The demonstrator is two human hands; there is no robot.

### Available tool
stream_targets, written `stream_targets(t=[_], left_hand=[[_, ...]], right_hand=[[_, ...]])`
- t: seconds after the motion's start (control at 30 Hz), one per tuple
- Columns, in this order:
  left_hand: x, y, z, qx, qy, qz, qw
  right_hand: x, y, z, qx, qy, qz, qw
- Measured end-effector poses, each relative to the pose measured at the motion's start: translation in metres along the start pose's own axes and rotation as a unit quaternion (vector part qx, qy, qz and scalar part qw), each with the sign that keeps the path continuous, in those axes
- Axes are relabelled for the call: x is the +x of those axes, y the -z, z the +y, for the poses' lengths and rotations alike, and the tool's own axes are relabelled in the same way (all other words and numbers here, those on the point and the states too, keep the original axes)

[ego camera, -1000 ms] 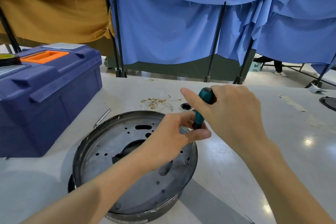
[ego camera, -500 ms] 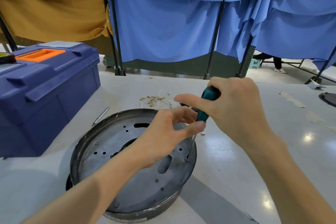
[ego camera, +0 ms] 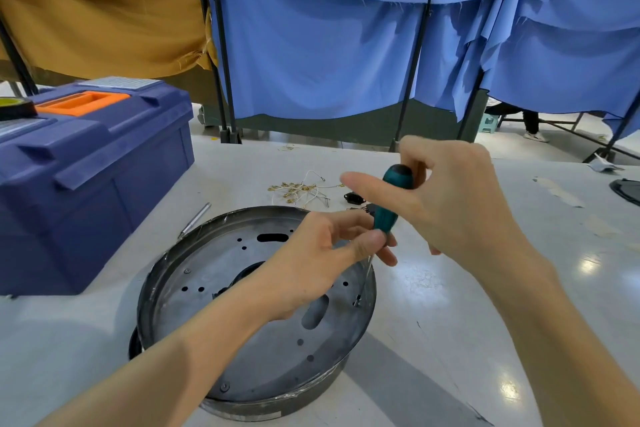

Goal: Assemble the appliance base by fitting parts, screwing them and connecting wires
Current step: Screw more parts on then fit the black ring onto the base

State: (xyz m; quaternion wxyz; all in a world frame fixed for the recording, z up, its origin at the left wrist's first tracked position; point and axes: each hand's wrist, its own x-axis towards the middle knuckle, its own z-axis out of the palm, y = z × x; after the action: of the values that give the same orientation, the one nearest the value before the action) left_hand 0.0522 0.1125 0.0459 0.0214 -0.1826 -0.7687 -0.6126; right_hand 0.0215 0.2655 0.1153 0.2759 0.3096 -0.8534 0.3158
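Two hands seem to drive a screw: right hand [ego camera: 453, 204] grips the green-handled metal screwdriver [ego camera: 388, 215], left hand [ego camera: 311, 263] pinches its shaft, tip inside the round grey metal base [ego camera: 207, 274] on the white desk [ego camera: 450, 340]. Next, turn it straight

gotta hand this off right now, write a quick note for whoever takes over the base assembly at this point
Right hand grips the screwdriver handle; left hand pinches it just below the handle, steadying it.
The tip sits at a hole by the right inner wall of the metal base, which lies on the table.
Done: a few screws show in the plate.
Left: finish this screw; the wires lie loose behind the base, unconnected.
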Motion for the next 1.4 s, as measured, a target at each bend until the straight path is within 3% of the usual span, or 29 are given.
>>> stream_targets(t=[0.13, 0.23, 0.33, 0.47, 0.57, 0.67, 0.9, 0.97, 1.07, 1.17, 1.27, 1.4], left_hand=[[0.000, 0.002, -0.001, -0.018, 0.013, -0.003, 1.000], [0.000, 0.003, -0.002, -0.019, 0.016, -0.015, 1.000], [0.000, 0.004, -0.001, -0.026, 0.011, -0.016, 0.999], [0.003, 0.004, -0.001, -0.026, 0.013, -0.001, 1.000], [0.003, 0.003, -0.002, -0.027, 0.030, -0.001, 0.999], [0.002, 0.003, -0.004, -0.033, 0.029, -0.009, 0.999], [0.002, -0.001, -0.004, 0.010, 0.012, 0.022, 1.000], [0.002, -0.002, -0.005, 0.007, 0.011, 0.016, 1.000], [0.001, 0.001, -0.006, -0.011, 0.021, 0.001, 1.000], [0.000, 0.001, -0.003, -0.027, 0.032, -0.013, 0.999], [0.001, 0.000, -0.002, -0.019, 0.028, -0.001, 0.999], [0.004, 0.001, -0.002, -0.032, 0.006, 0.028, 0.999]], right_hand=[[0.000, 0.006, 0.004, 0.140, -0.017, -0.074, 0.987], [-0.001, 0.007, 0.007, 0.207, -0.001, -0.068, 0.976], [0.000, 0.005, 0.004, 0.163, -0.013, -0.029, 0.986], [-0.003, -0.003, -0.002, 0.011, -0.025, 0.041, 0.999], [0.000, 0.002, -0.002, 0.066, -0.052, -0.003, 0.996], [-0.001, 0.009, 0.002, 0.114, -0.015, -0.048, 0.992], [-0.004, -0.013, -0.008, -0.061, -0.007, 0.049, 0.997], [-0.002, -0.011, -0.006, -0.024, -0.017, 0.026, 0.999], [-0.001, 0.002, 0.000, 0.120, -0.026, -0.063, 0.990], [-0.003, 0.008, 0.007, 0.162, -0.006, -0.070, 0.984], [-0.002, 0.002, 0.008, 0.122, -0.018, -0.017, 0.992], [-0.002, -0.011, 0.003, -0.075, -0.008, 0.048, 0.996]])
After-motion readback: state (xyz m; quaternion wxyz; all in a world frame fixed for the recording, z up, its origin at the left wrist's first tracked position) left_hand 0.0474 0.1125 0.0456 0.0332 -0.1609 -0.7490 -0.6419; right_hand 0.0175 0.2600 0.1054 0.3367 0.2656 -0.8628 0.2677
